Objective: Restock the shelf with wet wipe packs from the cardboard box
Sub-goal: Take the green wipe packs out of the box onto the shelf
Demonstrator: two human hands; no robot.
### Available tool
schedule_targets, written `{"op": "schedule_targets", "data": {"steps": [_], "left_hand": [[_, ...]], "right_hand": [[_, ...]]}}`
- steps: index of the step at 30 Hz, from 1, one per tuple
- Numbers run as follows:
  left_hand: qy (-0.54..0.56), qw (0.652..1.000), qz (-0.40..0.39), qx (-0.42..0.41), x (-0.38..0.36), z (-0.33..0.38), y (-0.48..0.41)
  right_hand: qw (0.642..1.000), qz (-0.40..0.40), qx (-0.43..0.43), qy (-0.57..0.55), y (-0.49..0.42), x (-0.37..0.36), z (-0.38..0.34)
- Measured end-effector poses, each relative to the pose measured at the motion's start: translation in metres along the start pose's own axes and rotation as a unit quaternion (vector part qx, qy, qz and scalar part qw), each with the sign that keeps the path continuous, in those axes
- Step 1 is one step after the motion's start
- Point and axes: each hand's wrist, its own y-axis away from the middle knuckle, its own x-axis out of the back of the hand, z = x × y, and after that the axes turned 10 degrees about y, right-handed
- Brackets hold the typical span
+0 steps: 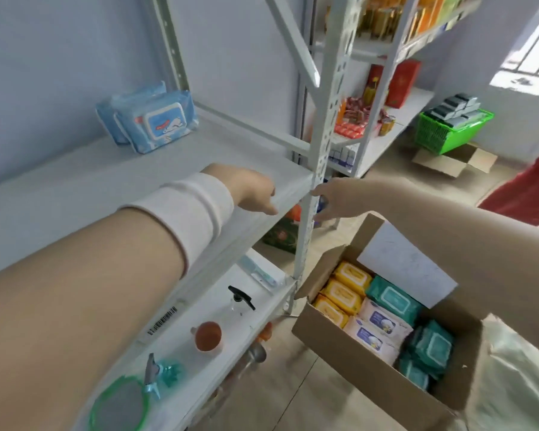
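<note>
Two blue wet wipe packs stand upright at the back of the white shelf. My left hand hovers over the shelf's front right part, fingers relaxed and holding nothing. My right hand is just right of the shelf's corner post, fingers loosely spread, empty. On the floor at lower right sits the open cardboard box with yellow packs, teal packs and pale pink packs inside.
The lower shelf carries a brown cup, a black pump top, a green-rimmed strainer and small items. A second rack with red and orange goods stands behind the post. A green basket and a flat carton lie on the floor beyond. Red cloth is at right.
</note>
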Motion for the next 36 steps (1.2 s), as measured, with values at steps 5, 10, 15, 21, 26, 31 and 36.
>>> {"op": "schedule_targets", "data": {"steps": [5,10,15,21,26,31,36], "left_hand": [[-0.038,0.995,-0.017,-0.095,-0.016,0.123,-0.026],[-0.053,0.983,-0.088,-0.154,-0.088,0.214,-0.07],[-0.057,0.965,-0.194,-0.164,-0.171,0.25,-0.123],[0.039,0.954,-0.266,-0.131,-0.241,0.263,-0.211],[0.056,0.937,-0.326,-0.107,-0.321,0.279,-0.246],[0.171,0.935,-0.309,-0.042,-0.383,0.295,-0.314],[0.414,0.895,-0.159,0.049,-0.442,0.31,-0.425]], "right_hand": [[0.998,-0.017,-0.047,-0.028,0.072,-0.057,0.085],[0.982,-0.109,-0.13,-0.079,0.105,-0.171,0.162],[0.953,-0.219,-0.167,-0.13,0.092,-0.278,0.197],[0.886,-0.282,-0.254,-0.266,0.072,-0.388,0.202],[0.794,-0.319,-0.325,-0.403,0.053,-0.46,0.184],[0.614,-0.2,-0.446,-0.619,0.004,-0.531,0.194],[0.308,-0.049,-0.629,-0.712,-0.064,-0.63,0.22]]}}
